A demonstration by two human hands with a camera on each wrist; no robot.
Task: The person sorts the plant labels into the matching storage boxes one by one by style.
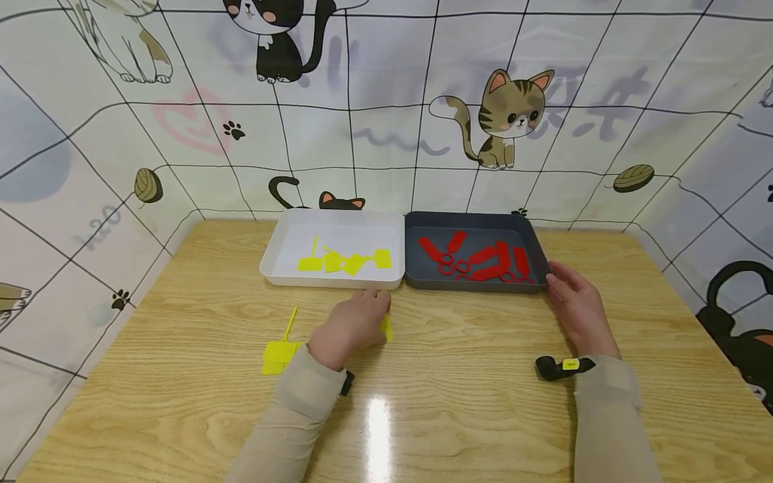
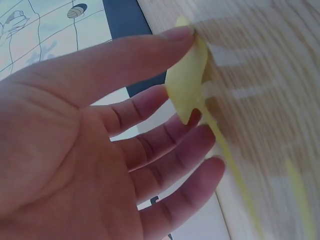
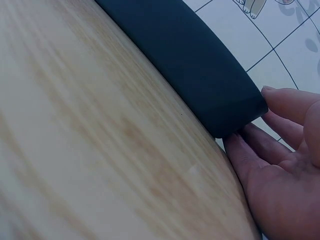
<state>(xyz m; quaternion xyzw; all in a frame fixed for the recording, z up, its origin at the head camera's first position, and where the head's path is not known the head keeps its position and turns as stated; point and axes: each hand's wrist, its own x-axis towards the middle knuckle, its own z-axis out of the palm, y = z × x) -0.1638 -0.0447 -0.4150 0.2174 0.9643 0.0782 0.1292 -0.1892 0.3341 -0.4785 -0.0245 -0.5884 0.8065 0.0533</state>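
Your left hand point(image 1: 356, 322) pinches yellow tag point(image 2: 185, 80) between thumb and fingers, in front of white tray point(image 1: 329, 280); tag bows in grasp, so probably thin and flexible. Your right hand point(image 1: 576, 302) rests relaxed fingers against near right corner of dark tray point(image 1: 477, 287), likely steadying it. Colours seem kept apart: yellow pieces point(image 1: 353, 265) in white tray, red tags point(image 1: 503, 255) in dark. More yellow tags point(image 1: 279, 353) beside left wrist. Wood worktop point(image 1: 459, 376) catches bright glare point(image 1: 379, 436); cat-print cloth point(image 1: 386, 141) behind and both sides.
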